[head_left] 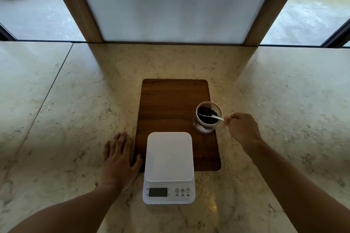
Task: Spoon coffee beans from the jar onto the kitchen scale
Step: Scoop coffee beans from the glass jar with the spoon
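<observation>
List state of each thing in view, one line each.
jar: upright on the board, lid off, beans inside
spoon: bowl down in the jar, handle pinched by right hand
scale: platform bare, display dark
wooden board: flat on the counter, under jar and scale's far end
left hand: flat on the counter, holding nothing
right hand: closed on spoon handle

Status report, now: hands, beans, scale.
Right hand pinching spoon, bowl down in jar among beans. Left hand flat on counter. Scale platform bare, path clear.
</observation>
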A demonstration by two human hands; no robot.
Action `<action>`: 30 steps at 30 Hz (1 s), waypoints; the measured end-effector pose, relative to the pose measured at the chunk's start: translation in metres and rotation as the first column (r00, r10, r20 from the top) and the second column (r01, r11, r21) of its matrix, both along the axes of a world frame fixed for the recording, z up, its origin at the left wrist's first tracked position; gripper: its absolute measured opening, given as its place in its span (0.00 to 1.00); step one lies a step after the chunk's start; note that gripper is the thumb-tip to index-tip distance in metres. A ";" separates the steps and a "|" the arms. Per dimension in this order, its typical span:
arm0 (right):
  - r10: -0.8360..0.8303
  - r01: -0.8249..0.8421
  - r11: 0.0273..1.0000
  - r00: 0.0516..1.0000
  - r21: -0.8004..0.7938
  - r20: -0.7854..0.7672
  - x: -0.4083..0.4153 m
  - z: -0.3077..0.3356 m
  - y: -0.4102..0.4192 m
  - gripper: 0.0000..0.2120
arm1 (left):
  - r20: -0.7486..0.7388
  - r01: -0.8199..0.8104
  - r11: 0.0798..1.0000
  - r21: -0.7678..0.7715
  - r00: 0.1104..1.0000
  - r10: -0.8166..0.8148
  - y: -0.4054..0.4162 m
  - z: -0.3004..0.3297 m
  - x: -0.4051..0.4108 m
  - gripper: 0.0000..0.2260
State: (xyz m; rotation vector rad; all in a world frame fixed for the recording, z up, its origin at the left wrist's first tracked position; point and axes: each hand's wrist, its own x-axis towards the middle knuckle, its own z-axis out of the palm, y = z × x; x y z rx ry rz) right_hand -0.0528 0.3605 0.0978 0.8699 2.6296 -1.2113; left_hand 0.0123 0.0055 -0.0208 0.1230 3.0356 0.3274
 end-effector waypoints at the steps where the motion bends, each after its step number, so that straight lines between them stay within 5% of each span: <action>1: 0.000 0.000 1.000 1.000 -0.002 0.000 0.000 0.000 0.000 0.11 | 0.001 -0.001 1.000 -0.001 1.000 0.001 0.000 0.001 0.000 0.35; 30: 0.066 -0.072 0.990 0.996 -0.119 -0.059 0.023 0.012 0.003 0.11 | -0.029 -0.010 1.000 -0.001 1.000 0.010 0.001 -0.001 -0.001 0.35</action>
